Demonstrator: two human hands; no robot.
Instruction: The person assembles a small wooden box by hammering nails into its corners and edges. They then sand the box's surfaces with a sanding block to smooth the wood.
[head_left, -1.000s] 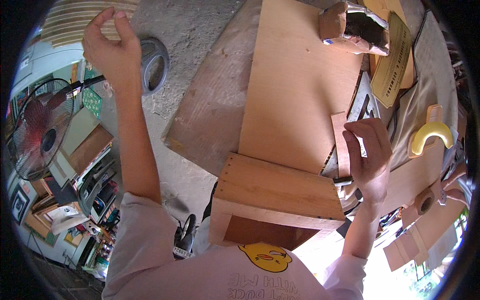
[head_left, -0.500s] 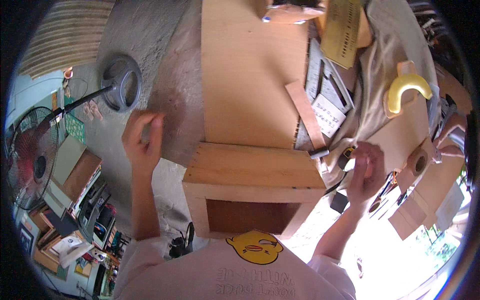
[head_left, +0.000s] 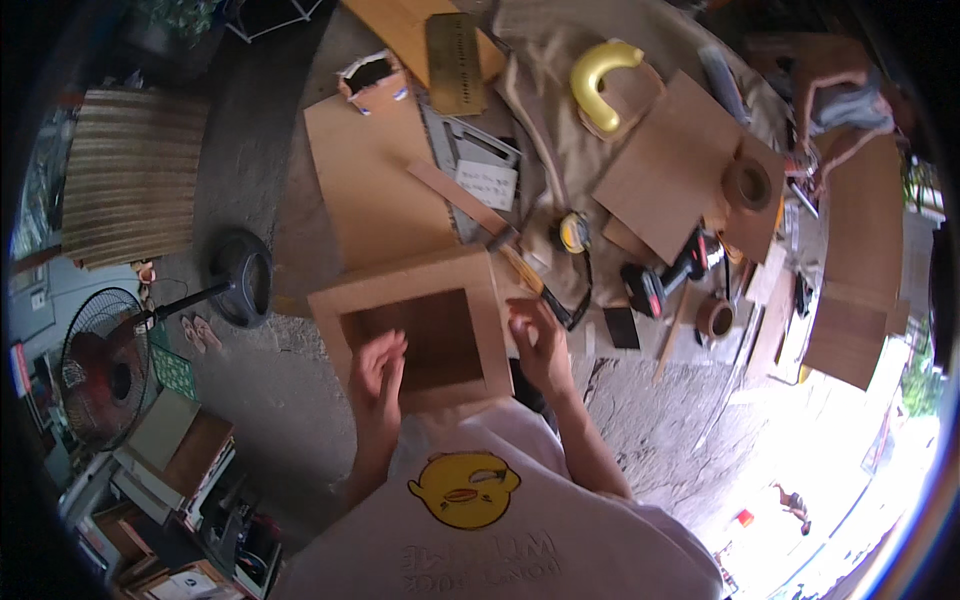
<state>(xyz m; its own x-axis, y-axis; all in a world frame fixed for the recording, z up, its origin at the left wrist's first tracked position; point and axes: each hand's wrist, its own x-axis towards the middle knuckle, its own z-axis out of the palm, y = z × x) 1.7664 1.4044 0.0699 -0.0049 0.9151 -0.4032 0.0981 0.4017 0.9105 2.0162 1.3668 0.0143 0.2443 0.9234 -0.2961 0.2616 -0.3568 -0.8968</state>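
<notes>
A pale brown wooden box (head_left: 405,272) with a square opening faces me, its near end close to my shirt. My left hand (head_left: 378,378) hovers over the lower left of the opening, its fingers loosely bent and apart, nothing in them. Just beyond the box's right side is my right hand (head_left: 540,345), thumb and fingers apart and slightly curled, holding nothing visible. Whether either hand touches the box I cannot tell. Near the right hand lie a hammer (head_left: 450,195) with a flat wooden handle and a yellow-and-black cutter knife (head_left: 535,282).
Behind the box lies a wooden board (head_left: 370,180). To the right are a yellow tape measure (head_left: 574,232), a cordless drill (head_left: 670,275), cardboard sheets (head_left: 660,165) and a tape roll (head_left: 716,317). A co-worker's arm (head_left: 850,165) shows far right. A standing fan (head_left: 108,365) is at left.
My view has swung right, so the bench things appear further left. Both hands have come inward, the left to the opening and the right beside the box. The box looks turned, its opening showing more.
</notes>
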